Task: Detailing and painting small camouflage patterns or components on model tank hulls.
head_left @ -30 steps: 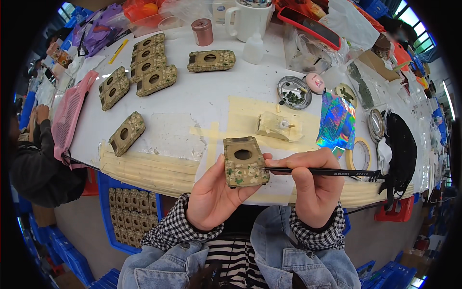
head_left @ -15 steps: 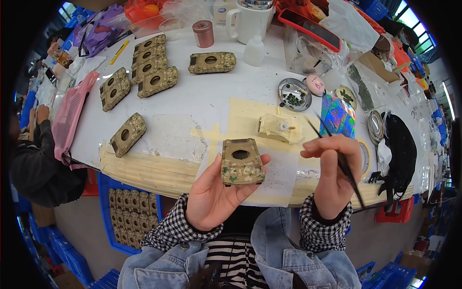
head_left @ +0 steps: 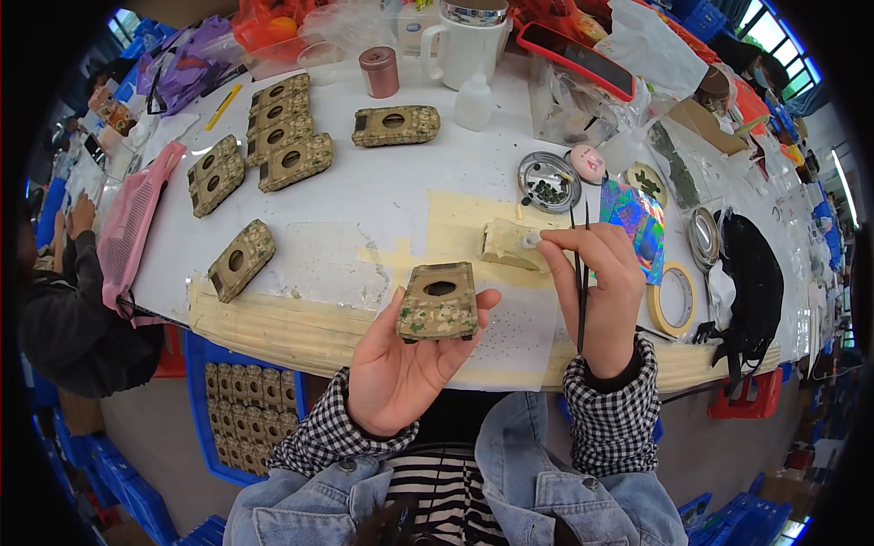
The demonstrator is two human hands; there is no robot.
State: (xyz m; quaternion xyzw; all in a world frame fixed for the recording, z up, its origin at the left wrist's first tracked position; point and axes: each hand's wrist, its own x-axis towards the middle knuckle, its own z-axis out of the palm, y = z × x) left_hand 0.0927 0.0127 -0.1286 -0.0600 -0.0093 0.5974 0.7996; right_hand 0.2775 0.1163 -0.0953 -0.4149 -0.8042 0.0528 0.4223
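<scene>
My left hand (head_left: 401, 364) holds a camouflage-patterned case (head_left: 439, 301) with an oval hole, flat on its fingers above the table's front edge. My right hand (head_left: 603, 296) grips black tweezers (head_left: 580, 273) upright, tips pointing away, while its fingertips touch a small white bottle (head_left: 510, 244) lying on the cream sheet. A round metal dish (head_left: 549, 181) with dark bits sits just beyond the tweezers' tips.
Several more camouflage cases (head_left: 278, 136) lie on the white table (head_left: 382, 196) at left, and one (head_left: 239, 259) near the front. A tape roll (head_left: 675, 299), an iridescent card (head_left: 637, 218) and a white jug (head_left: 469, 41) lie around. A blue crate (head_left: 241, 409) stands below. Another person (head_left: 64, 300) sits left.
My right hand swung the tweezers from lying sideways to upright and moved up to the small white bottle. The case in my left hand stayed nearly still.
</scene>
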